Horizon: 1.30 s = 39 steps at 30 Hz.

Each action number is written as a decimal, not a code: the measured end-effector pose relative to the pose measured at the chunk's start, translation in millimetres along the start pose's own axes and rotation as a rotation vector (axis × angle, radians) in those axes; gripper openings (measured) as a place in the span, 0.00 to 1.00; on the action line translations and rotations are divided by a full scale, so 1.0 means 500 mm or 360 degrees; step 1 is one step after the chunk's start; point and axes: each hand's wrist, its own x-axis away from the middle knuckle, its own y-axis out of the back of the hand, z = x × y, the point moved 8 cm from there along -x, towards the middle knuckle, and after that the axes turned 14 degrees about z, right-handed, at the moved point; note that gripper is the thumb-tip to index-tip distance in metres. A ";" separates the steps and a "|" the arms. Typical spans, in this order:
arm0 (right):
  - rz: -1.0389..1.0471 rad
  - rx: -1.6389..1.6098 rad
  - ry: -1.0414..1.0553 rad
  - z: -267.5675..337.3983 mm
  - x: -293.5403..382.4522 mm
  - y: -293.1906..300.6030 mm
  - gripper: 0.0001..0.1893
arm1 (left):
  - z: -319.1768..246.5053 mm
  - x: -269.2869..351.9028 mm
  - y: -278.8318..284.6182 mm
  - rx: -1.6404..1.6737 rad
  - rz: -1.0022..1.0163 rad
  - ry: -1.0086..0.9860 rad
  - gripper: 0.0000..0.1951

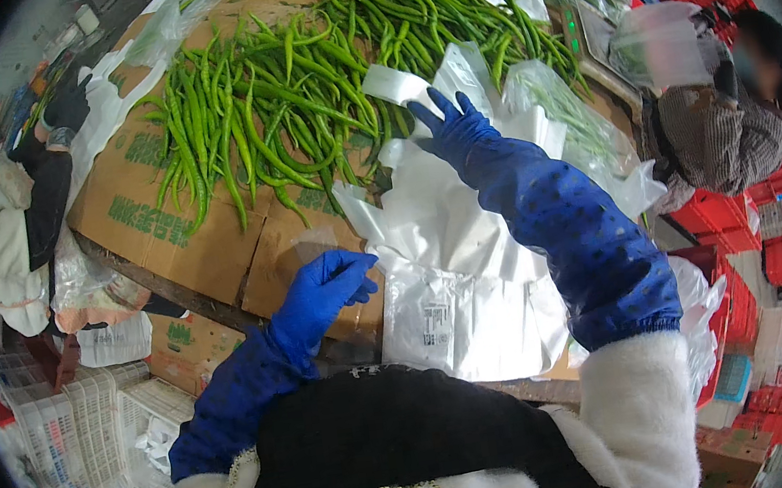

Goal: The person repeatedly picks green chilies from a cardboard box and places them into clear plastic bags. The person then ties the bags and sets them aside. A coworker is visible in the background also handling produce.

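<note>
Long green chili peppers (291,101) lie in a wide heap on flattened cardboard (213,245). My left hand (327,293), in a blue glove, is over the near part of the cardboard, its fingers bent together at the left edge of the plastic bags; whether it pinches something thin I cannot tell. White and clear plastic bags (473,307) lie spread before me, one bearing a printed label. My right hand (453,128), gloved in blue, reaches over their far end with fingers spread, beside a white strip (396,85) near the peppers. A clear bag holding green peppers (559,111) lies right of it.
A scale with a green display (583,41) stands at the right, near a person (715,120). Another person (24,218) works at the left edge. White plastic crates (81,425) stand at lower left, red crates (721,219) at right. A plastic bag (184,19) lies far left.
</note>
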 end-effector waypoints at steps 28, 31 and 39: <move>-0.0622 -0.0649 0.0214 0.035 0.288 0.189 0.12 | -0.099 -0.129 -0.236 -0.0728 0.0296 -0.1096 0.14; -0.0373 -0.0299 0.0187 -0.002 0.335 0.162 0.15 | -0.169 -0.104 -0.210 -0.1416 0.0221 -0.0850 0.20; -0.0326 -0.0226 -0.0460 -0.129 0.555 0.262 0.17 | -0.444 0.136 -0.110 -0.1571 -0.0945 -0.1852 0.31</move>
